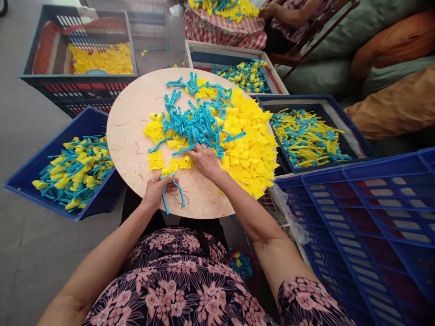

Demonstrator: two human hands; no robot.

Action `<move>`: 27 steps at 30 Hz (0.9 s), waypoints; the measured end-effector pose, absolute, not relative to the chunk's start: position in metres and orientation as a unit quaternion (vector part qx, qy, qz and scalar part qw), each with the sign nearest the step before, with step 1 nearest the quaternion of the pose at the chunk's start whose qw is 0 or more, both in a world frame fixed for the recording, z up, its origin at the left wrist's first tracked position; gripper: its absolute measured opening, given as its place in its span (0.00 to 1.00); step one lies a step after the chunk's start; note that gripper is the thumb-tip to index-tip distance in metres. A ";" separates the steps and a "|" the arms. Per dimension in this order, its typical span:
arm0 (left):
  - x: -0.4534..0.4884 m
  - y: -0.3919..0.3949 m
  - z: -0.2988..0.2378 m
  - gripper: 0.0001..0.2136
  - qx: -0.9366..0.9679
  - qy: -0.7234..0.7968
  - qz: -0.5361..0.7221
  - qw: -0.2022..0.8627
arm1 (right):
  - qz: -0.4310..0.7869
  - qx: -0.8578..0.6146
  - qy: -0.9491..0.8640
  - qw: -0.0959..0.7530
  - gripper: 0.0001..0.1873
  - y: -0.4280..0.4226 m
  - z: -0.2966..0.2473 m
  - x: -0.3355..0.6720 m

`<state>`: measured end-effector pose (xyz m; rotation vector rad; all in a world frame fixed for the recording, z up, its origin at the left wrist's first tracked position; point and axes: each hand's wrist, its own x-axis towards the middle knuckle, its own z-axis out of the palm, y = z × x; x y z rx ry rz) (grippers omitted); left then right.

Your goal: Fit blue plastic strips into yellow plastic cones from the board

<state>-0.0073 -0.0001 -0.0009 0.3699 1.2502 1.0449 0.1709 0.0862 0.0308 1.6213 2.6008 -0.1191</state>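
Both hands are working over one big round wooden board (pixel 125 136), and it's sitting right in front of the person. The left hand (pixel 157 192) is curling nearly shut around a small yellow piece (pixel 165 172), with one teal plastic strip (pixel 175 190) looping out below it. The right hand (pixel 204 161) is staying about half open, its fingers (pixel 192 155) lying by the yellow pile, and I can't see it really gripping anything.

Five crates are sitting around the board: a huge slatted blue one (pixel 367 226) at lower right, a dark blue one (pixel 316 102) holding yellow-and-teal sticks, a white-rimmed one (pixel 231 50) holding mixed pieces, a blue one (pixel 30 181) holding yellow-and-teal pieces, and a dark one (pixel 78 86) holding loose yellow bits. Four big stuffed sacks (pixel 397 104) are piling up at right, two green and two orange-brown.

Up top, a co-worker's hand (pixel 268 9) is working over a red checked cloth (pixel 224 36) near a wooden chair (pixel 316 40).

On the board, one big yellow pile (pixel 248 149) is spreading along the right side, with a teal tangle (pixel 197 122) lying across it. About four yellow squares (pixel 156 160) are sitting apart near the front edge, just beside the hands.
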 end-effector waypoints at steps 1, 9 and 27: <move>-0.007 0.000 0.000 0.11 0.163 0.555 0.462 0.673 | -0.062 0.536 0.842 0.005 0.21 0.087 0.029 0.174; -0.009 0.000 0.000 0.10 0.151 0.537 0.460 0.691 | -0.387 0.525 0.662 -0.369 0.18 0.098 0.027 0.194; -0.010 -0.002 -0.005 0.14 0.183 0.516 0.484 0.683 | -0.403 0.514 0.683 -0.326 0.17 0.010 0.008 0.126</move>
